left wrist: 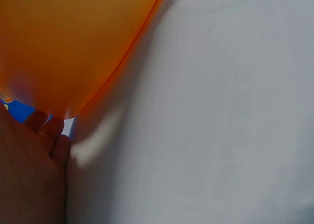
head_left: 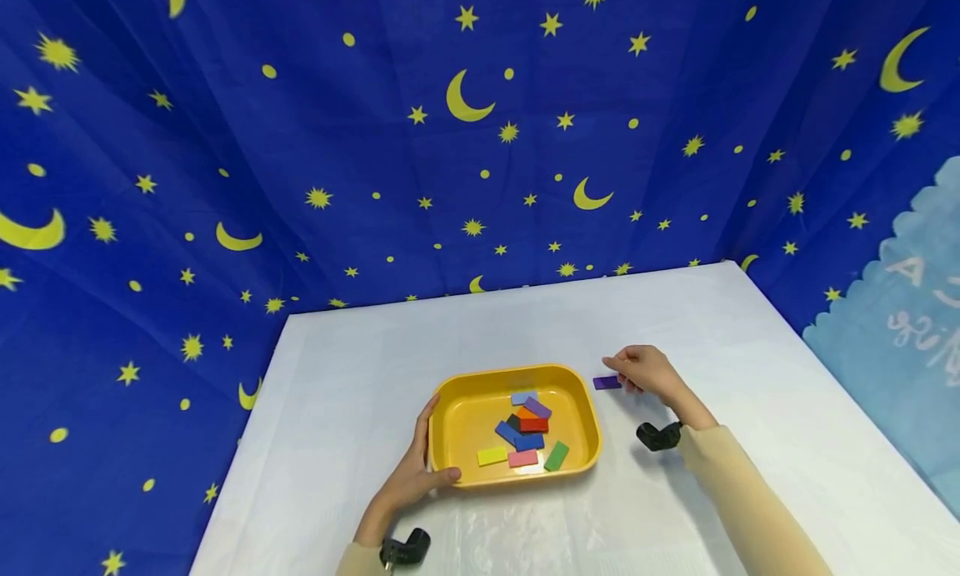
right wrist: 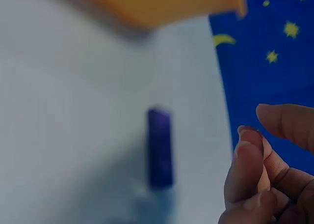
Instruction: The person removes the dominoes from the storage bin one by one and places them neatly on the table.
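A yellow plastic tray (head_left: 457, 426) stands on the white table, holding several small coloured rectangular blocks. My left hand (head_left: 411, 468) grips the tray's left end, thumb at the near rim and fingers along the left side. In the left wrist view the tray's wall (left wrist: 73, 52) rises beside the fingers (left wrist: 51, 128). To the right of the tray, a dark purple block (head_left: 607, 383) lies on the table. Close by it hovers my right hand (head_left: 645, 370). The right wrist view shows the right hand's fingers (right wrist: 245, 170) loosely bent, with the thumb apart from them and nothing between; the purple block (right wrist: 161, 148) is separate.
Inside the tray are a yellow block (head_left: 492, 456), a pink block (head_left: 522, 458), a green block (head_left: 557, 456) and a small pile including a red block (head_left: 534, 425). A blue star-and-moon curtain (head_left: 480, 159) hangs behind the white table (head_left: 360, 376).
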The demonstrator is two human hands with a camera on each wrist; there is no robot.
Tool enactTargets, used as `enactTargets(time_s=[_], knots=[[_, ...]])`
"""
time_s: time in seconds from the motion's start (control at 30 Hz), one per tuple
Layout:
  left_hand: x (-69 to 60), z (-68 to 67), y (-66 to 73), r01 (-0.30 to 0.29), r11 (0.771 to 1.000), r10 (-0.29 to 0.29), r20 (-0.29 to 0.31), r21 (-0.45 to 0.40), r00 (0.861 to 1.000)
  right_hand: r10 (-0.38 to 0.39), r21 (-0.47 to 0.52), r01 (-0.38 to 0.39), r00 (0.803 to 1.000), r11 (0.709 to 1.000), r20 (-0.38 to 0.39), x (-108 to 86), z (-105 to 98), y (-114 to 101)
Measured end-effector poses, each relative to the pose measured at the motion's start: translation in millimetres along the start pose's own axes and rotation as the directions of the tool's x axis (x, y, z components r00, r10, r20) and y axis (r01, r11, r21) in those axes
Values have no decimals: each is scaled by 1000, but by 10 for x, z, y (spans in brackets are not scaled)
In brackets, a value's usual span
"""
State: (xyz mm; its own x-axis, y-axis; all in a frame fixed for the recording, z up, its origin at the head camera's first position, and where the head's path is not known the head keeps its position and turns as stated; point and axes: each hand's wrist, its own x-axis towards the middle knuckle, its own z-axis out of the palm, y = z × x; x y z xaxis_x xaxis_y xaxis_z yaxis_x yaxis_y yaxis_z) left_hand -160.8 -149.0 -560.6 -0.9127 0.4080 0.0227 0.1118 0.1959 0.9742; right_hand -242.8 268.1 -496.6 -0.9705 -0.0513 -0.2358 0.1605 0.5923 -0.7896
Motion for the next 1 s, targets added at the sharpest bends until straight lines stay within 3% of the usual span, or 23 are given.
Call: enactTargets(time_s=[0.17, 0.33, 0.4, 0.53, 0.63, 0.73, 0.87, 1.0], knots=[[-9, -16, -22, -19, 1000, 19, 10, -6, 1000, -19, 66, 16, 999, 998, 45, -30, 85, -264], [-10, -29, -24, -13, 1000, 14, 10, -8, 1000, -83, 104, 67, 984, 992, 157, -34, 218, -516], [-8, -30, -21, -19, 1000, 20, 14, -8, 1000, -121, 113, 98, 968, 989, 219, -36, 274, -600], [-5, -22, -10, -39, 999, 39, 27, -22, 999, -184, 109, 155, 918, 982, 350, -66, 394, -751], [-9, -17, -4, -38, 999, 39, 28, -26, 999, -192, 72, 178, 887, 981, 420, -89, 492, -834], [-13, -14, -1, -28, 999, 29, 22, -20, 999, -170, 5, 188, 872, 982, 459, -90, 583, -878], [-13, -12, 4, -16, 1000, 16, 19, -15, 1000, -118, -89, 182, 871, 979, 477, -69, 668, -904], [-7, -14, 14, -20, 999, 20, 22, -31, 1000, -60, -192, 164, 888, 968, 456, -59, 722, -925]])
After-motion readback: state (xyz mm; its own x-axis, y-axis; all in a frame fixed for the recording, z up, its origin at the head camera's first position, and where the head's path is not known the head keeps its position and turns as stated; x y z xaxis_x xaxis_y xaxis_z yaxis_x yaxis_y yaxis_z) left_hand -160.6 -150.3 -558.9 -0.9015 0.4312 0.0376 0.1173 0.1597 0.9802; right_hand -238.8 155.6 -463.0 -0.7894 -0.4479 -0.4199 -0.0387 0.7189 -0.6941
